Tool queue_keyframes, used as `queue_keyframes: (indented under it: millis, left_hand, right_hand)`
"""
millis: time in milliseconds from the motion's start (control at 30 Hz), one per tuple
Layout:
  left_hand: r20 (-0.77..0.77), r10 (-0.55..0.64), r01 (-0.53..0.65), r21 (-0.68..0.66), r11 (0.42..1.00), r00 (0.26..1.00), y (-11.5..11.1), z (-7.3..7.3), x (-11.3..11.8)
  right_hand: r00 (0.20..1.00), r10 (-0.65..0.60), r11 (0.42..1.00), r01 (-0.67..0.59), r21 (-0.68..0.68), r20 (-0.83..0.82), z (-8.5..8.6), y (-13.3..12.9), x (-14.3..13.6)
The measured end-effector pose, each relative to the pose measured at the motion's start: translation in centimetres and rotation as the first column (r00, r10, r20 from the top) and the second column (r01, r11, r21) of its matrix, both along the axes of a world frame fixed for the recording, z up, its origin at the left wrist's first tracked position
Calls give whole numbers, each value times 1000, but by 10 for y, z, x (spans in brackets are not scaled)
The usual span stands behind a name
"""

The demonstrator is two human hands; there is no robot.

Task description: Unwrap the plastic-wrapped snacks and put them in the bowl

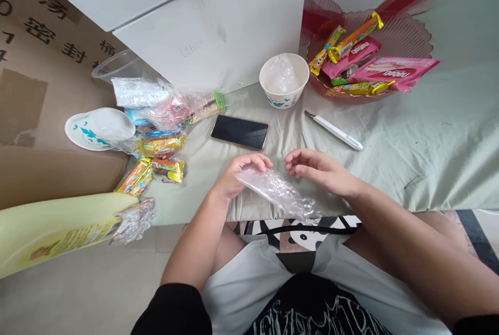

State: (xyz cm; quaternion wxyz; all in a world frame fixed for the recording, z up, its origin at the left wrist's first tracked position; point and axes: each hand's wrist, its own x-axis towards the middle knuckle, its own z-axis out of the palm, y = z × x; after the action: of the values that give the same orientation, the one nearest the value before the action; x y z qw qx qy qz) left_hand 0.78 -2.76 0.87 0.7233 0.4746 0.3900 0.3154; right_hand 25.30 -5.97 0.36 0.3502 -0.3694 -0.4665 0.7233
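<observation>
My left hand [242,173] is closed on one end of a clear plastic bag [278,192], which stretches to the right over the table's front edge. To its right, my right hand [319,170] has curled fingers set apart, with nothing between them. Beyond my hands a black phone [239,132] lies flat. A white paper bowl [284,81] holds crumpled clear plastic. The white cutter [335,131] lies slantwise between that bowl and my right hand.
A pink ribbed basket [415,39] with several wrapped snacks stands at the back right. Snack packets [161,144], plastic wrap and a tipped paper bowl [91,130] crowd the left. Near them are a yellow jug [66,226] and a cardboard box [54,169].
</observation>
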Motion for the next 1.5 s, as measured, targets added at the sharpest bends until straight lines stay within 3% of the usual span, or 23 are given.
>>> queue_keyframes:
  millis: [100,233,433,500,700,833,1033,1200,1500]
  left_hand:
    - [27,-73,72,13,997,997,-2,-2,-1]
    - [98,-42,42,-5,999,994,-4,-4,1]
    - [185,156,-131,-141,981,970,-1,3,4]
    - [220,171,-140,-152,978,960,-2,5,3]
    - [15,14,-13,-97,995,1000,-4,5,2]
    - [-27,128,-130,-61,990,991,-1,3,1]
    - [-26,267,-267,-28,963,963,3,4,2]
    - [-47,313,-313,20,950,948,4,3,3]
    - [-70,333,-331,40,943,940,5,4,4]
  right_hand:
    - [995,86,994,-89,-70,-46,-1,-2,-6]
    - [986,165,978,-168,-127,-35,2,-3,-9]
    - [996,83,990,-81,-119,13,4,-2,-11]
    - [997,64,995,-59,-80,51,4,-3,-12]
    - [991,31,999,-32,4,128,3,-4,-14]
    - [997,11,1000,-9,-19,79,0,-2,-12]
    - [991,112,993,-108,-58,73,2,-2,-9]
    - [975,199,980,-196,-40,101,4,-2,-6]
    - [967,218,976,-216,-25,134,1,-3,-6]
